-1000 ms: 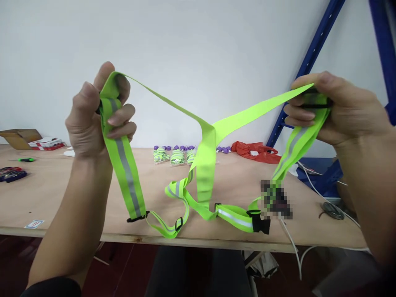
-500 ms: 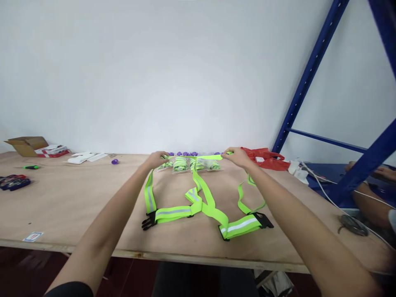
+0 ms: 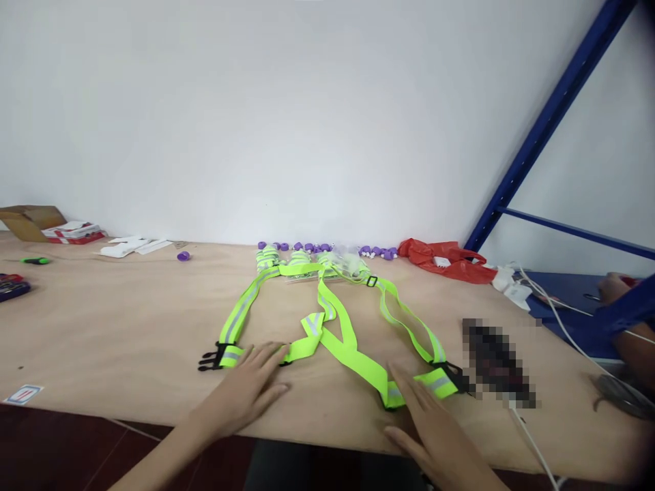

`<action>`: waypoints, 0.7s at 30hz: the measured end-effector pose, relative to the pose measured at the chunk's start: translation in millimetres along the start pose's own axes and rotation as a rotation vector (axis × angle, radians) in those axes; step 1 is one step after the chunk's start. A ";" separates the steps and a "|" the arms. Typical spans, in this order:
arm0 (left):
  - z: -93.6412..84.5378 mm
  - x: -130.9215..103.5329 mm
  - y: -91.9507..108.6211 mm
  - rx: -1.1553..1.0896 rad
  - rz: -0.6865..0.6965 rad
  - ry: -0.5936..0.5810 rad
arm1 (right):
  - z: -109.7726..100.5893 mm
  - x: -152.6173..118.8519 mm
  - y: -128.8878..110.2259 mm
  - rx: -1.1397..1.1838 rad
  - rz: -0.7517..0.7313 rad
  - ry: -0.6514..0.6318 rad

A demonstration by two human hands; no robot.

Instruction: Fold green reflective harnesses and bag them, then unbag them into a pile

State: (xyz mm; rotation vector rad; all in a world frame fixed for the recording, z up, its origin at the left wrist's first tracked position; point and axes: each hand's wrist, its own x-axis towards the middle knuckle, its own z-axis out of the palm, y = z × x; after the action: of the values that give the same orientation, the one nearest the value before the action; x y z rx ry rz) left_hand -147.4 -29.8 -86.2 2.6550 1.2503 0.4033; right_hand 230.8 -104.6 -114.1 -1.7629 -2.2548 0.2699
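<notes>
A neon-yellow reflective vest made of elastic straps (image 3: 353, 358) with grey stripes lies spread on the table in front of me. My left hand (image 3: 250, 392) rests flat on its lower left strap, fingers stretched out, near a black prong buckle (image 3: 212, 357). My right hand (image 3: 427, 423) lies with fingers extended over the lower right strap, close to another black buckle (image 3: 454, 375). A black slider (image 3: 372, 281) sits on the upper right strap. Behind the vest, several plastic bags (image 3: 299, 258) hold folded straps of the same colour.
Purple pieces (image 3: 379, 252) line the wall side. A red plastic bag (image 3: 445, 261) lies at the back right, near a blue metal frame (image 3: 557, 116). A pixelated dark object (image 3: 496, 365) with a white cable lies right. An open cardboard box (image 3: 31, 221) stands far left. Another person's hand (image 3: 617, 288) shows at right.
Both hands have let go of the vest's upper band and come down toward me onto its lower straps. The side straps now lie spread outward. The pixelated object has come into view.
</notes>
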 end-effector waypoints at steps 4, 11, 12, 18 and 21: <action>-23.2 -21.3 -41.8 -0.005 -0.125 0.060 | -5.7 -9.6 28.4 -0.038 0.048 -0.127; -38.9 -69.9 -119.8 0.016 -0.277 0.171 | -10.9 -20.7 67.2 -0.003 0.078 -0.065; -40.5 -74.7 -124.2 0.012 -0.274 0.185 | -9.1 -21.8 70.1 0.007 0.075 -0.052; -51.6 -91.6 -105.8 -0.052 -0.249 0.119 | -12.5 -31.8 58.9 0.107 0.025 0.034; -53.2 -113.1 -114.3 -0.045 -0.381 0.278 | -29.0 -48.5 52.0 0.164 0.030 0.266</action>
State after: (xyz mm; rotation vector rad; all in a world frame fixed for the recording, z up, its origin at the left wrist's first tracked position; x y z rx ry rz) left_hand -316.2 -42.9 -85.9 2.3043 1.7593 0.7415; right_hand 298.8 -139.4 -107.1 -1.6421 -1.9638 0.2061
